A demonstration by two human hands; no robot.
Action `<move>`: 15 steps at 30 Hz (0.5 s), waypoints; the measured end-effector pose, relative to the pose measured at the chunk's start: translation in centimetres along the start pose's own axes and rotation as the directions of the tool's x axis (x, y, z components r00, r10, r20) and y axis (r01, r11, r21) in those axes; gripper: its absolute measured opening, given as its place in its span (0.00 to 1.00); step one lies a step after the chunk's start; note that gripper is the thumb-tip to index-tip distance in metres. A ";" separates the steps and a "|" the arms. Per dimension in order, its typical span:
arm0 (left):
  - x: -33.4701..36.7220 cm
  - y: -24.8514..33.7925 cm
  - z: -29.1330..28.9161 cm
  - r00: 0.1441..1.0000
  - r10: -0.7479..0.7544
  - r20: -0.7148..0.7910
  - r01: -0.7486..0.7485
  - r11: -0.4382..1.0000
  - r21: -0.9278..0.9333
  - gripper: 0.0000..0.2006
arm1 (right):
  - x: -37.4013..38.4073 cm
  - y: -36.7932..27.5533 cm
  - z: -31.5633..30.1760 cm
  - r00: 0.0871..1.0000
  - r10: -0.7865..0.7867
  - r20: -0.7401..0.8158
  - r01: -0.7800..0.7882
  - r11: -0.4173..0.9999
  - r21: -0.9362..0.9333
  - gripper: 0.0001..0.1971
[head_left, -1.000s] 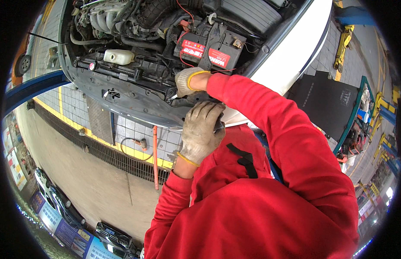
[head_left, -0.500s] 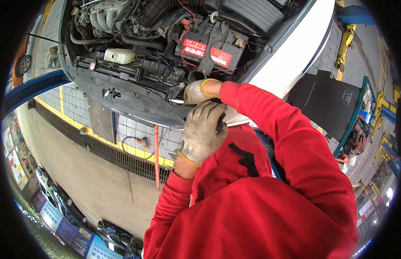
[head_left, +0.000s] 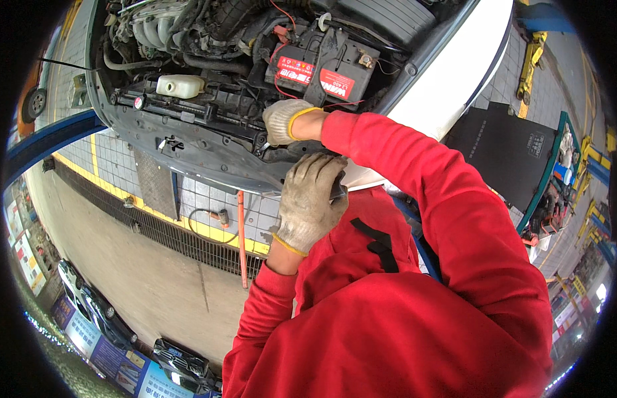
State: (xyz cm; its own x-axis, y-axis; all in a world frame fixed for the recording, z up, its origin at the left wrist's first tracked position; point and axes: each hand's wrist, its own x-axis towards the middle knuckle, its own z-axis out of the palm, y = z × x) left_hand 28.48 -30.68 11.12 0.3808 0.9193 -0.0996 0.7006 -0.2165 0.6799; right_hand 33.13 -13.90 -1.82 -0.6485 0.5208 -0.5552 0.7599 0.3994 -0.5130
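My left hand (head_left: pixel 311 204), in a soiled white knit glove with a yellow cuff, is closed at the car's front corner. Its fingers curl round a dark part (head_left: pixel 338 188), mostly hidden by the glove. Farther off, my right hand (head_left: pixel 286 122) wears a matching glove and reaches over the dark front panel (head_left: pixel 212 157) of the engine bay. Its fingers bend downward and their tips are hidden, so I cannot make out what they grip. Just beyond it is the car battery (head_left: pixel 351 63) with red labels.
A whitish plastic reservoir (head_left: pixel 180 86) sits left of my hands in the engine bay. The white fender (head_left: pixel 434 86) slopes along the right. An orange bar (head_left: pixel 242 239) stands below the bumper. A dark flat panel (head_left: pixel 501 152) lies over a green-edged cart at right.
My right hand has moved away from my left hand, farther over the engine bay and slightly left. My left hand keeps its hold on the dark part.
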 end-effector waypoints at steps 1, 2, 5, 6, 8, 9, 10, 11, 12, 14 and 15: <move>0.0 0.0 0.0 1.000 -0.004 0.001 0.004 1.000 0.002 0.27 | 0.2 0.0 0.2 0.997 -0.026 -0.069 0.027 1.000 0.014 0.20; -0.1 0.0 0.0 1.000 -0.010 0.002 0.010 1.000 -0.002 0.27 | 0.4 0.1 0.5 0.989 -0.052 -0.138 0.056 0.998 0.027 0.18; -0.1 -0.2 0.1 0.999 -0.021 0.030 0.022 1.000 -0.006 0.28 | 0.9 0.4 0.8 0.969 -0.075 -0.236 0.083 0.996 0.026 0.15; -0.2 -0.3 0.2 1.000 -0.013 0.023 0.013 1.000 0.001 0.28 | 1.0 0.4 0.8 0.960 -0.080 -0.268 0.095 0.995 0.040 0.15; -0.3 -0.3 0.2 1.000 0.003 -0.009 -0.003 1.000 -0.005 0.28 | 0.8 0.5 0.6 0.978 -0.057 -0.200 0.067 0.997 0.042 0.16; -0.4 -0.3 0.2 1.000 0.006 -0.008 -0.006 1.000 -0.001 0.28 | 0.4 0.6 0.6 0.981 -0.053 -0.185 0.061 0.997 0.042 0.16; -0.4 -0.3 0.2 1.000 0.009 -0.010 -0.009 1.000 -0.001 0.28 | 0.1 0.7 0.7 0.988 -0.032 -0.149 0.042 0.997 0.061 0.16; -0.4 -0.4 0.2 1.000 0.015 -0.021 -0.015 1.000 -0.005 0.28 | -0.3 0.8 0.7 0.993 -0.023 -0.117 0.032 0.997 0.075 0.17; -0.4 -0.4 0.2 1.000 0.018 -0.019 -0.018 1.000 -0.001 0.28 | -0.7 0.9 0.9 0.996 -0.014 -0.084 0.021 0.996 0.088 0.17; -0.4 -0.4 0.1 0.999 0.021 -0.026 -0.021 1.000 -0.004 0.28 | -1.2 1.4 1.6 0.999 -0.018 -0.042 0.022 0.995 0.094 0.18; -0.3 -0.4 0.1 1.000 0.022 -0.019 -0.022 1.000 -0.003 0.28 | -1.3 1.7 2.1 0.999 -0.043 -0.024 0.045 0.994 0.099 0.18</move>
State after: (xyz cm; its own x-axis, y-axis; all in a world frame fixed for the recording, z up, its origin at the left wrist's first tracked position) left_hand 28.12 -30.94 10.87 0.3843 0.9205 -0.0710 0.6906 -0.2356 0.6838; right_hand 35.12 -15.47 -3.34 -0.6791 0.5215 -0.5166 0.7216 0.3454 -0.5999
